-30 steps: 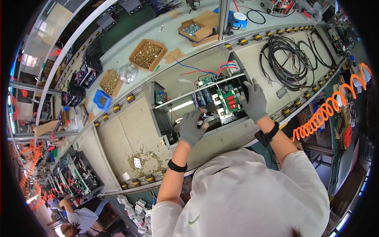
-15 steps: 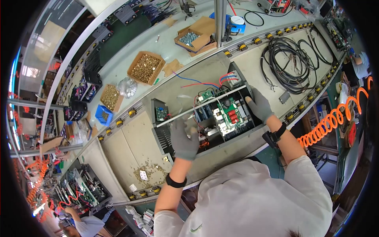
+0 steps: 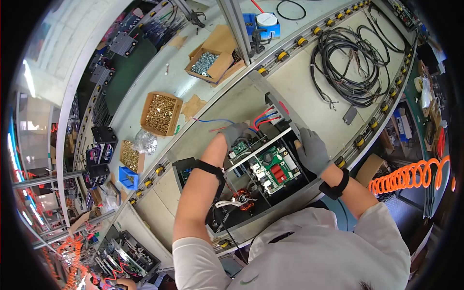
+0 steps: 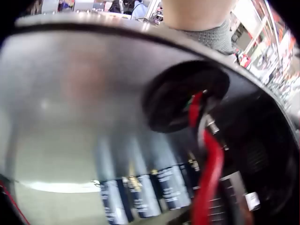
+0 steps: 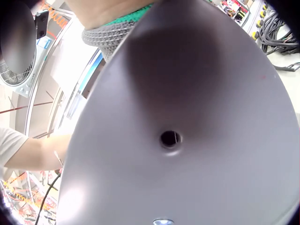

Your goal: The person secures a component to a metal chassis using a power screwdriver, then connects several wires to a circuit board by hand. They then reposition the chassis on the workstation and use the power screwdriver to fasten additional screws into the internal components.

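Note:
A grey metal case full of electronics lies on the roller line in the head view. Inside it are a green circuit board with red parts and a copper-wound coil. My gloved left hand reaches across the case to its far compartment, beside a small green board and red and blue wires. I cannot tell what its fingers hold. My gloved right hand grips the right end wall, thumb on the inner side. In the right wrist view, the bare metal panel hides most of that hand.
A coil of black cable lies at the right on the line. Boxes of brass fasteners and silver screws stand on the far bench, with a blue bin. An orange coiled hose hangs at the right.
My left hand has moved from the case's near-left part across to its far compartment. My right hand stays at the right end. The head view has shifted and turned.

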`<state>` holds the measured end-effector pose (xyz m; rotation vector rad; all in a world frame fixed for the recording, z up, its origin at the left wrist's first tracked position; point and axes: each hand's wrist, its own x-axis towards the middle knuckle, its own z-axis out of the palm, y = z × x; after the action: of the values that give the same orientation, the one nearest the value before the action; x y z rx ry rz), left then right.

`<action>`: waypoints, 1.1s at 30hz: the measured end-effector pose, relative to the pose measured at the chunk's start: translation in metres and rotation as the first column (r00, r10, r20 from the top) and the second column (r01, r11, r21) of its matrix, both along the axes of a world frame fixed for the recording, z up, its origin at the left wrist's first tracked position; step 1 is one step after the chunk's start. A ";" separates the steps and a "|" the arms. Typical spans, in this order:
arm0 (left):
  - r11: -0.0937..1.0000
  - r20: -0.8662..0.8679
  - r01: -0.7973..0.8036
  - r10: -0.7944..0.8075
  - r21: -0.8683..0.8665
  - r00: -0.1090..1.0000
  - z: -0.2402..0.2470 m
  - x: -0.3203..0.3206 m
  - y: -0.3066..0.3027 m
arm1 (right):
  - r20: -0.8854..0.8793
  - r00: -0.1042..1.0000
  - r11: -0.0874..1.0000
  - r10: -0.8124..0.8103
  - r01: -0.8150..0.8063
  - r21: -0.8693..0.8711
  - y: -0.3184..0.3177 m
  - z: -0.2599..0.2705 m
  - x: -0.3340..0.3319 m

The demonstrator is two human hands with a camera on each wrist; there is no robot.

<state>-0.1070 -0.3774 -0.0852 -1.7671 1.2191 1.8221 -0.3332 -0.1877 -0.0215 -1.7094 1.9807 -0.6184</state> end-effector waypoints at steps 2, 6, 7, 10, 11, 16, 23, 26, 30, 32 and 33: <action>0.987 -0.219 -0.104 0.129 0.123 0.967 -0.002 0.008 0.004 | 0.012 1.000 1.000 0.006 -0.006 0.013 -0.002 0.006 0.001; 0.875 -0.517 -0.484 0.417 0.006 0.747 0.021 0.006 0.012 | 0.021 1.000 0.999 0.008 -0.008 0.041 -0.002 0.010 0.002; 0.854 -0.577 -0.520 0.421 -0.007 0.700 0.025 0.002 0.011 | 0.021 1.000 0.999 0.004 -0.005 0.043 -0.003 0.013 0.002; 0.770 -0.489 -0.520 0.314 -0.370 0.814 0.074 -0.015 0.012 | 0.033 0.999 0.998 0.000 -0.002 0.063 -0.002 0.016 0.002; 0.773 -0.487 -0.515 0.311 -0.370 0.816 0.084 -0.015 0.010 | 0.026 1.000 0.998 0.005 -0.007 0.065 0.000 0.014 0.002; 0.586 -0.477 -0.250 -0.270 -0.770 0.836 0.137 -0.020 0.007 | 0.031 0.999 0.998 0.017 -0.019 0.066 -0.001 0.012 0.003; 0.509 -0.360 -0.195 -0.248 -0.839 0.899 0.136 -0.015 0.020 | -0.018 1.000 0.971 -0.022 0.017 -0.240 -0.023 0.051 -0.004; 0.320 -0.107 -0.018 -0.263 -0.947 0.959 0.153 -0.002 0.033 | 0.008 0.998 0.959 0.067 -0.062 -0.275 -0.059 0.081 -0.016; 0.402 -0.311 -0.229 -0.149 -0.886 0.939 0.146 0.011 0.059 | 0.002 0.918 0.918 0.396 -0.396 -0.031 -0.115 0.085 0.007; 0.446 -0.354 -0.294 -0.056 -0.845 0.934 0.149 0.013 0.072 | -0.046 0.809 0.809 0.586 -0.580 0.099 -0.149 0.070 0.032; 0.492 -0.391 -0.351 0.024 -0.797 0.920 0.150 0.014 0.079 | 0.029 0.782 0.725 0.623 -0.590 0.354 -0.168 0.062 0.048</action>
<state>-0.0929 -0.2987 0.0644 -2.1620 2.5154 1.7914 -0.2856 -0.3559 0.0404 -2.0153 1.3242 0.0498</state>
